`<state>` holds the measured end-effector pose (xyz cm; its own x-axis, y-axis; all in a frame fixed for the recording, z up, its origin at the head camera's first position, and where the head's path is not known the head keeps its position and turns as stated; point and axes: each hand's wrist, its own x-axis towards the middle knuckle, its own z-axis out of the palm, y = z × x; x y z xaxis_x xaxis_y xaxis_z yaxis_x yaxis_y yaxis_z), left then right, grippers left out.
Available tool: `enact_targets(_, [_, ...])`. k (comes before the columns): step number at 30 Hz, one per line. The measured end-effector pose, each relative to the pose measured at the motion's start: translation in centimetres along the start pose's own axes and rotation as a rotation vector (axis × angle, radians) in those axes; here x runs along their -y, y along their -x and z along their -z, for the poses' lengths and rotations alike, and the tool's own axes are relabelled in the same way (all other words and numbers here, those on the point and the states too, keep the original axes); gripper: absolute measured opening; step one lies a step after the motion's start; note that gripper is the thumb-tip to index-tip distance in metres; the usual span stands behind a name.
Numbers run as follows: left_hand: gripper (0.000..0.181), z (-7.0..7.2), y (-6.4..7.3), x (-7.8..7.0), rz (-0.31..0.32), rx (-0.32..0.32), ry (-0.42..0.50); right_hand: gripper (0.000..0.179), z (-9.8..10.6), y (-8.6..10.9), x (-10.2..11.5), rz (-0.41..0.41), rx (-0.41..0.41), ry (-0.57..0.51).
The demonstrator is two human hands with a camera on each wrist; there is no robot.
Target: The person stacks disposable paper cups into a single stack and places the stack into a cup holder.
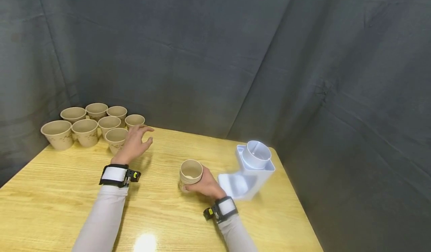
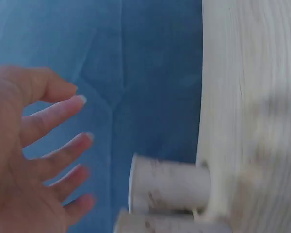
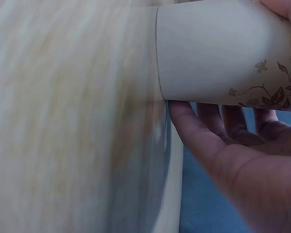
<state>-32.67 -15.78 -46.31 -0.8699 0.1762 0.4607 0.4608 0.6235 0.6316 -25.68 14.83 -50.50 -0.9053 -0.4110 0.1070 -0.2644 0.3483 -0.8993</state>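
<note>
My right hand (image 1: pixel 206 184) grips a stack of nested paper cups (image 1: pixel 190 169) over the middle of the table. In the right wrist view, the outer cup (image 3: pixel 208 53) shows a brown leaf-and-flower print, with my fingers (image 3: pixel 199 131) curled along its side. My left hand (image 1: pixel 133 143) holds nothing; its fingers are spread and loosely bent. It is beside the nearest standing cup (image 1: pixel 116 139) of a group at the left, and a cup (image 1: pixel 135 120) stands just beyond it. Two cups, one of them a blurred cup (image 2: pixel 169 184), appear below the fingers in the left wrist view.
Several more paper cups, among them a cup (image 1: pixel 57 134) at the far left, stand upright in rows at the table's back left. A white plastic dispenser-like stand (image 1: pixel 256 166) with a round top is to the right. Dark cloth (image 1: pixel 185 57) hangs behind the wooden table (image 1: pixel 161 214).
</note>
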Motion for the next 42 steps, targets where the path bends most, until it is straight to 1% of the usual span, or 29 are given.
enact_targets(2, [0.034,0.6,0.3,0.9,0.008,-0.085,-0.009,0.075,0.1,0.3,1.0,-0.001,0.006,-0.002])
enact_targets(5, [0.041,1.2,0.7,2.3,0.050,-0.167,-0.022,0.074,0.3,0.7,2.1,0.001,0.011,0.005])
enact_targets(8, [0.051,1.6,1.2,3.4,0.112,-0.210,-0.022,0.074,0.3,0.7,2.3,-0.004,0.016,0.010])
enact_targets(11, [0.059,1.7,1.5,4.2,0.145,-0.216,-0.032,0.074,0.3,0.6,2.1,0.000,0.023,-0.003])
enact_targets(16, [0.063,1.4,1.7,4.9,0.145,-0.177,-0.078,0.075,0.4,0.5,1.9,0.012,0.033,-0.024])
enact_targets(19, [0.064,1.2,1.7,5.0,0.146,-0.137,-0.098,0.076,0.4,0.5,2.0,0.018,0.034,-0.029])
enact_targets(22, [0.064,1.2,1.8,5.0,0.158,-0.084,-0.113,0.076,0.4,0.5,2.1,0.017,0.038,-0.035])
enact_targets(27, [0.068,1.5,2.0,4.7,0.198,0.000,-0.139,0.075,0.4,0.6,2.2,0.011,0.038,-0.025])
enact_targets(36, [0.074,1.9,2.0,4.4,0.230,0.091,-0.164,0.074,0.4,0.7,2.4,-0.004,0.024,-0.005])
enact_targets(42, [0.073,2.4,1.9,3.7,0.256,0.145,-0.167,0.075,0.3,0.8,2.5,-0.017,0.021,-0.001])
